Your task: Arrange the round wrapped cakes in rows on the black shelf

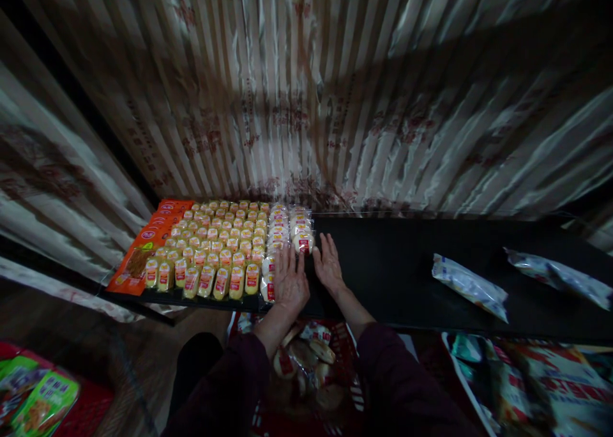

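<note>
Round white cakes in clear wrappers (302, 237) stand in two columns on the black shelf (383, 264). My left hand (290, 280) lies flat over the front of these columns, fingers stretched forward, hiding part of them. Beside the right column, my right hand (328, 264) has its fingers extended and partly apart, close to the nearest white cake; whether it touches is hard to tell. Left of the white cakes, rows of small yellow wrapped cakes (221, 282) fill the shelf. Neither hand grips anything.
Orange packets (152, 239) line the shelf's left end. Two long silvery packs (469, 285) lie to the right. Below the shelf are a red basket of wrapped cakes (306, 360), a crate of bags (479, 392) and another red basket (90, 405). Striped sheeting (297, 105) hangs behind.
</note>
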Tool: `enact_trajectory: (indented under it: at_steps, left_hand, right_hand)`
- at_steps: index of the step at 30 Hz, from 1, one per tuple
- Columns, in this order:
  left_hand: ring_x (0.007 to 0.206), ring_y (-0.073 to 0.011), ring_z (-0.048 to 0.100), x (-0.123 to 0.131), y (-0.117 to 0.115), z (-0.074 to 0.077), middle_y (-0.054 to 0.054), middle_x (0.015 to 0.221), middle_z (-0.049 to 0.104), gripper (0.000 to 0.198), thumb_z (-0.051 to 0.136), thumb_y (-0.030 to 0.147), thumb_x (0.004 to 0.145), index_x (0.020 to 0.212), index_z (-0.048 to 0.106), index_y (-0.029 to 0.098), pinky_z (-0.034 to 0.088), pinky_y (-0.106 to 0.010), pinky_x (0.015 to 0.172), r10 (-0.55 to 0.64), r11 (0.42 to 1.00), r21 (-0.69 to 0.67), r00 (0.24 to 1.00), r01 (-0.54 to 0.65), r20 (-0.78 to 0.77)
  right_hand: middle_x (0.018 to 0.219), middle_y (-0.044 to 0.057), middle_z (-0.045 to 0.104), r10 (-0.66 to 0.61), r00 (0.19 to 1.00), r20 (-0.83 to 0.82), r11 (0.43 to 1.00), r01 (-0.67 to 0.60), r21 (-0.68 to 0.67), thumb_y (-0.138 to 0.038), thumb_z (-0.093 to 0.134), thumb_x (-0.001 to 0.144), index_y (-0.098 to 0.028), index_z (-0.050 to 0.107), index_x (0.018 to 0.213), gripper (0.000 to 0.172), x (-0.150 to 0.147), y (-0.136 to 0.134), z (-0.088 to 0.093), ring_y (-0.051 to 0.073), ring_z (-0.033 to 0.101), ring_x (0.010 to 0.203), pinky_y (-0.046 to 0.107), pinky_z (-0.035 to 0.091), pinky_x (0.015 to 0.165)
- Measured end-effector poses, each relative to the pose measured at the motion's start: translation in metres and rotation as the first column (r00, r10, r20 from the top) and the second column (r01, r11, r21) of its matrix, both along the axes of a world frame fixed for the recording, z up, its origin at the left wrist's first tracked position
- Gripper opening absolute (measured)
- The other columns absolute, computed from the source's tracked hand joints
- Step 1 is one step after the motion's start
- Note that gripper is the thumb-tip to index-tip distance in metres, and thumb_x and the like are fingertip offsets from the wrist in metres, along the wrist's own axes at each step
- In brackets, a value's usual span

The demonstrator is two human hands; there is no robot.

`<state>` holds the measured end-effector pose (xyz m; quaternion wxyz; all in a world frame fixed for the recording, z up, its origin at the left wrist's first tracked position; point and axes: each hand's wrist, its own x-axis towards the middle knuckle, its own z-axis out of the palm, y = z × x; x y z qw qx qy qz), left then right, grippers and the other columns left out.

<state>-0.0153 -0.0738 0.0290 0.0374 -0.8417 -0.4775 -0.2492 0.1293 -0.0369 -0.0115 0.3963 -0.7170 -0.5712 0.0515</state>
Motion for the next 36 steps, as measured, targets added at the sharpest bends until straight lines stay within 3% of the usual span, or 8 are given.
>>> enact_trajectory:
  at_steps: [6,11,16,19,24,29,36]
  left_hand:
    - [0.141,-0.0323,0.012,-0.004,0.014,-0.001,-0.015,0.148,0.03,0.054,0.046,0.021,0.082,0.134,0.042,0.007,0.02,-0.052,0.113,0.052,0.998,-0.02,0.994,-0.054,-0.093]
    - [0.14,-0.0304,0.016,-0.004,0.014,-0.005,-0.013,0.148,0.031,0.052,0.044,0.018,0.083,0.135,0.042,0.01,0.022,-0.052,0.113,0.064,0.998,0.007,0.993,-0.064,-0.1]
    - [0.141,-0.0313,0.014,0.0,0.018,0.012,-0.012,0.149,0.03,0.052,0.045,0.031,0.085,0.135,0.043,0.016,0.02,-0.054,0.112,0.021,0.999,-0.035,0.999,-0.022,-0.045]
    - [0.142,-0.0293,0.01,0.011,0.042,0.027,-0.011,0.152,0.025,0.055,0.042,0.034,0.087,0.139,0.036,0.019,0.019,-0.053,0.113,0.025,0.997,-0.078,1.0,-0.027,-0.019]
    - [0.142,-0.0298,0.009,0.024,0.105,0.04,-0.011,0.153,0.018,0.058,0.035,0.038,0.089,0.143,0.03,0.018,0.012,-0.053,0.114,0.088,0.962,-0.252,0.992,-0.108,-0.088]
    - [0.142,-0.028,0.009,0.027,0.145,0.035,-0.01,0.153,0.018,0.058,0.027,0.038,0.09,0.143,0.028,0.017,0.005,-0.053,0.114,0.081,0.934,-0.327,0.975,-0.146,-0.205]
    - [0.142,-0.0242,0.013,0.029,0.163,0.025,-0.008,0.152,0.024,0.059,0.018,0.039,0.09,0.144,0.025,0.015,-0.002,-0.051,0.114,0.064,0.926,-0.344,0.963,-0.155,-0.262]
  right_hand:
    - [0.148,0.016,0.031,0.072,0.994,-0.079,0.995,-0.077,-0.061,-0.051,0.022,0.09,-0.008,0.032,0.14,0.066,-0.004,0.033,0.0,0.025,0.021,0.14,0.046,0.022,0.113]
    - [0.147,0.014,0.035,0.154,0.985,-0.071,0.987,-0.157,-0.042,-0.046,0.022,0.091,-0.009,0.034,0.139,0.062,-0.011,0.035,-0.004,0.022,0.023,0.139,0.043,0.025,0.113]
    - [0.148,0.013,0.033,0.068,0.987,-0.143,0.998,-0.066,0.014,-0.052,0.028,0.09,-0.014,0.03,0.142,0.064,-0.006,0.036,-0.001,0.024,0.022,0.14,0.048,0.023,0.112]
    - [0.148,0.012,0.032,0.019,0.974,-0.225,1.0,-0.013,0.027,-0.056,0.027,0.089,-0.016,0.031,0.142,0.066,0.003,0.044,0.004,0.024,0.022,0.139,0.048,0.022,0.113]
    - [0.151,0.012,0.026,0.001,0.94,-0.341,0.999,-0.014,-0.036,-0.061,0.027,0.086,-0.016,0.029,0.143,0.073,0.016,0.063,0.012,0.024,0.019,0.141,0.046,0.017,0.115]
    - [0.152,0.01,0.024,0.053,0.918,-0.394,0.996,-0.079,-0.051,-0.064,0.032,0.084,-0.017,0.028,0.143,0.075,0.022,0.086,0.015,0.023,0.016,0.141,0.045,0.014,0.115]
    - [0.148,0.003,0.035,0.084,0.877,-0.474,0.993,-0.116,-0.039,-0.063,0.034,0.084,-0.024,0.033,0.141,0.069,0.021,0.101,0.014,0.022,0.03,0.137,0.043,0.023,0.114]
